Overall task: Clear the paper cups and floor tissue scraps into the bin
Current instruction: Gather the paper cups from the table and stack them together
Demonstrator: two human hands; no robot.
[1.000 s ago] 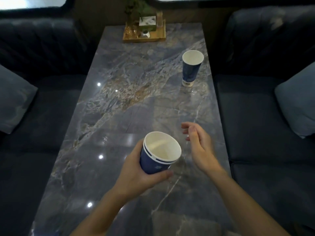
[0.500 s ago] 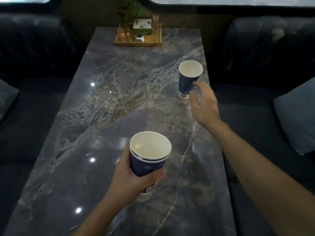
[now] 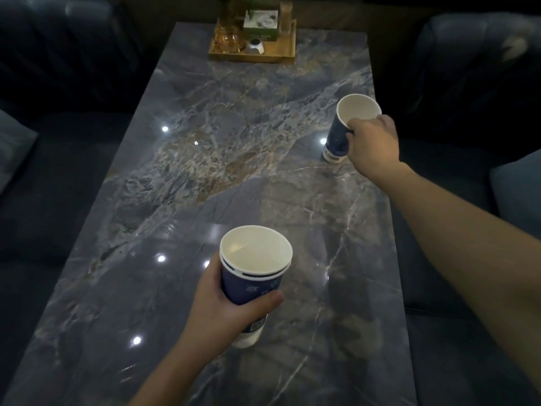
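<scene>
Head camera view over a dark marble counter (image 3: 234,159): the left hand (image 3: 222,312) is curled around two nested blue paper cups (image 3: 254,279), white inside and with nothing visible in them, held above the near end. The right hand (image 3: 371,148) is closed around the side of a single blue paper cup (image 3: 348,124), apparently empty, standing upright near the counter's right edge. A wooden tray (image 3: 278,51) with a plant and small items sits at the far end.
</scene>
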